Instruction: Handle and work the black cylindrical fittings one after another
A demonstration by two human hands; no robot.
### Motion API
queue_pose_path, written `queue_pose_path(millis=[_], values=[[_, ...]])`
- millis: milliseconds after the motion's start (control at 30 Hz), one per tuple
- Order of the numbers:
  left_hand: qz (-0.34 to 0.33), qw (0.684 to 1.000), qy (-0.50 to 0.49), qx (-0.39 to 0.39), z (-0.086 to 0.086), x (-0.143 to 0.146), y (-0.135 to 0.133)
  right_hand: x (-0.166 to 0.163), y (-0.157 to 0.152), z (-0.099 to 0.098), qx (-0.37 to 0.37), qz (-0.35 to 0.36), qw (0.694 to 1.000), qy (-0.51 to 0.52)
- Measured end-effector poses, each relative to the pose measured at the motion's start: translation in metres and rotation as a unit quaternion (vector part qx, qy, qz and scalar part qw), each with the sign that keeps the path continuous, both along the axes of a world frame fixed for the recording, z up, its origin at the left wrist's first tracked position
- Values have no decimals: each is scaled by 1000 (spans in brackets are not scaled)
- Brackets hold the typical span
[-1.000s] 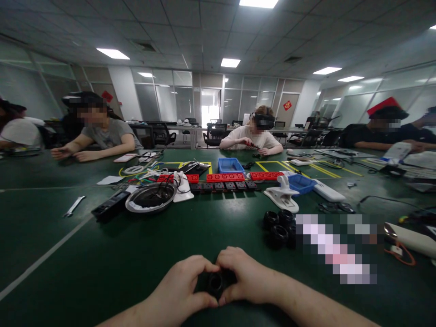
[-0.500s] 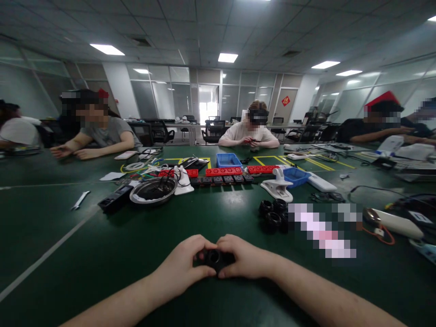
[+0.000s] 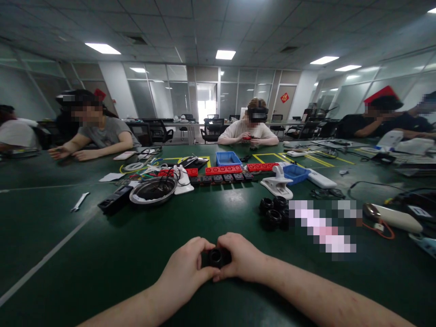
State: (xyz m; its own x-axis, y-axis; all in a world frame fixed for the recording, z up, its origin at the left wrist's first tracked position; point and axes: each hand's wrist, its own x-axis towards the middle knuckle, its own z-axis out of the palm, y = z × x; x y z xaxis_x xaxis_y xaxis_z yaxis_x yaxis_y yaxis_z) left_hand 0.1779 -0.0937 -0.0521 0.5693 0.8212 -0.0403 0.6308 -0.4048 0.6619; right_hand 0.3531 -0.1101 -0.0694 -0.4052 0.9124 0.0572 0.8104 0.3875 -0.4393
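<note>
Between my two hands, just above or on the green table, is a small black round part with a hole in its middle (image 3: 215, 257). My left hand (image 3: 187, 261) grips its left side between thumb and fingertips. From the right, my right hand (image 3: 240, 256) pinches the same part, its thumb close to the left thumb at the front. Fingers hide much of the part's sides. Ahead and to the right stands a cluster of several black ring-shaped parts (image 3: 274, 215) that look alike.
A metal bowl (image 3: 153, 190) with dark contents, a black box (image 3: 115, 200) and a wrench (image 3: 80, 202) lie on the left. Red socket strips (image 3: 223, 170), blue trays (image 3: 228, 159) and a white clip stand (image 3: 277, 185) line the middle. Several people sit around the table (image 3: 136, 254).
My right fingers have shifted slightly around the black part, and it sits a little differently between my hands. The camera view has moved slightly. At far right, a person's arm has risen.
</note>
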Motion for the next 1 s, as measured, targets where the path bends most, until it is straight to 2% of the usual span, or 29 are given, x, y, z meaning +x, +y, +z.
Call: queue_pose_path(millis=[67, 133, 333, 467, 533, 633, 733, 800, 900, 1000], values=[[5, 1000, -5, 0, -1, 0, 1, -6, -4, 0, 46, -44, 997, -37], [-4, 1000, -15, -5, -1, -1, 2, -8, -6, 2, 63, -43, 996, -41], [-95, 993, -47, -59, 10, -5, 7, 11, 3, 9, -22, 122, 992, 39], [-108, 991, -37, -64, 13, -5, 6, 19, 8, 9, -40, 162, 984, 57], [-98, 994, -33, -47, 10, -5, 3, 17, 8, 7, -40, 139, 988, 55], [-49, 998, -29, -12, 4, -2, -2, 7, 2, 3, -35, 50, 998, 18], [9, 1000, -28, 8, -1, 1, -7, -6, -6, 1, 22, -42, 998, -50], [24, 999, -27, 13, -2, 2, -8, -13, -11, 0, 61, -76, 991, -86], [9, 1000, -14, 17, 2, 2, -7, -15, -14, 3, 73, -78, 990, -91], [-65, 998, -6, 1, 12, -3, -2, -6, -11, 9, 24, -9, 999, -46]])
